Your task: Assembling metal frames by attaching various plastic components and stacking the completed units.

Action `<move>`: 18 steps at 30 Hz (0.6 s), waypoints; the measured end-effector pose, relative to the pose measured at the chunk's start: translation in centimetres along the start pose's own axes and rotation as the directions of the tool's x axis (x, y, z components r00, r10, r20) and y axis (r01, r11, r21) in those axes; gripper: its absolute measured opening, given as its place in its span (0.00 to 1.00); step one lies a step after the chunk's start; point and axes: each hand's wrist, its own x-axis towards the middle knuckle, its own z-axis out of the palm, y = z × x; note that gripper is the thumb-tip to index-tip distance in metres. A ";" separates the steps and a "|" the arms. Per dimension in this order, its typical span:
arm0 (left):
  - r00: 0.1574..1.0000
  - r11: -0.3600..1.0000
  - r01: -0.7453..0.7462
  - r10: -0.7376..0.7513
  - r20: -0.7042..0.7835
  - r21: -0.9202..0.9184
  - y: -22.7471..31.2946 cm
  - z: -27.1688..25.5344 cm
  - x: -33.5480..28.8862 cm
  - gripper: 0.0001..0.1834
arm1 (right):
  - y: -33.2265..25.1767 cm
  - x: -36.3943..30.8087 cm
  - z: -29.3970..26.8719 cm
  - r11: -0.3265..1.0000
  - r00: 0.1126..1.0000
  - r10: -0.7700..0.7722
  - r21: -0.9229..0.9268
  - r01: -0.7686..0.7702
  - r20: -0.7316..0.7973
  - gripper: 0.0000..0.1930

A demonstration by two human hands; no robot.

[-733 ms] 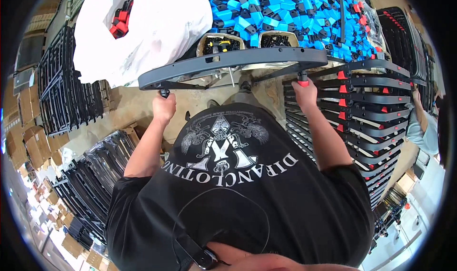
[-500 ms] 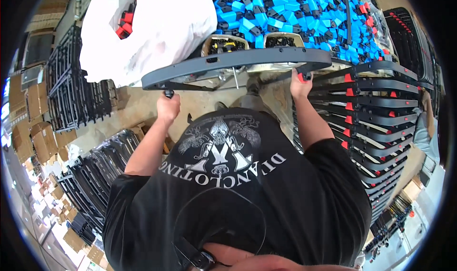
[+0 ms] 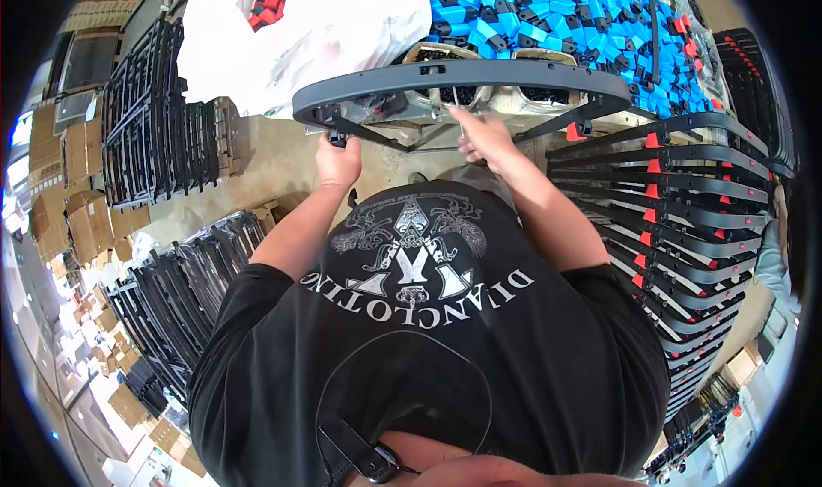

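Tan floor, cardboard boxes, blue-part heap — left hand on dark frame

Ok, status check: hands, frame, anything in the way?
Left hand gripping black end fitting, left end of curved grey frame. Right hand below frame's middle, grip unclear. White sack close behind frame's left; contact unclear.

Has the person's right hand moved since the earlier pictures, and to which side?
Yes, to the left: the right hand is now farther from the stacked black frames on the right, and away from the red end piece it touched earlier.
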 end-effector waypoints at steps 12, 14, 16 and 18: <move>0.997 0.993 -0.067 0.071 0.036 -0.099 -1.1 -1.2 -0.2 0.36 | -4.8 3.3 7.1 0.993 0.994 0.031 0.115 -0.019 -0.104 0.07; 0.995 0.985 -0.078 0.086 0.048 -0.153 -1.1 -2.2 -0.6 0.37 | -4.5 2.9 6.0 0.987 0.993 0.041 0.157 -0.024 -0.109 0.06; 0.995 0.982 -0.079 0.087 0.040 -0.174 -1.2 -3.9 -1.5 0.43 | -4.0 -0.1 4.9 0.989 0.997 0.017 0.147 -0.006 -0.074 0.06; 0.990 0.976 -0.139 0.134 -0.038 -0.169 -0.7 -6.2 -3.4 0.42 | -1.8 -2.6 3.1 0.984 0.995 -0.066 0.167 0.053 0.072 0.09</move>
